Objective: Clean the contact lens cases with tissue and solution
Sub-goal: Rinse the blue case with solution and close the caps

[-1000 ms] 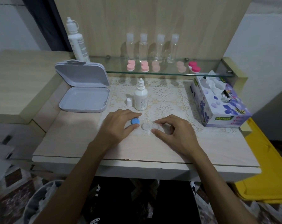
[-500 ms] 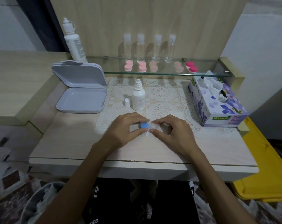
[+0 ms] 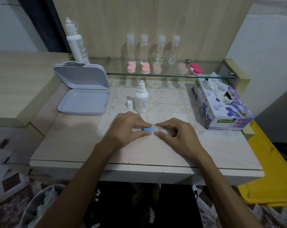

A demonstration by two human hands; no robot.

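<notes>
A clear contact lens case [image 3: 156,129] lies on the lace mat at the table's middle. My right hand [image 3: 177,135] pinches it between thumb and forefinger. My left hand [image 3: 126,130] pinches a blue cap [image 3: 147,129] and holds it against the case's left well. A small white solution bottle [image 3: 142,100] stands uncapped just behind my hands, its white cap [image 3: 130,104] beside it. A floral tissue box [image 3: 221,106] sits at the right with tissue sticking out.
An open grey box [image 3: 84,96] lies at the left. On the glass shelf [image 3: 156,74] are several pink lens cases, clear bottles and a tall white bottle [image 3: 76,41]. A yellow bin lid [image 3: 271,170] is at the right, a lined bin [image 3: 40,206] below left.
My left hand carried the blue cap to the right until it met the clear case held by my right hand. Both hands have drawn closer together.
</notes>
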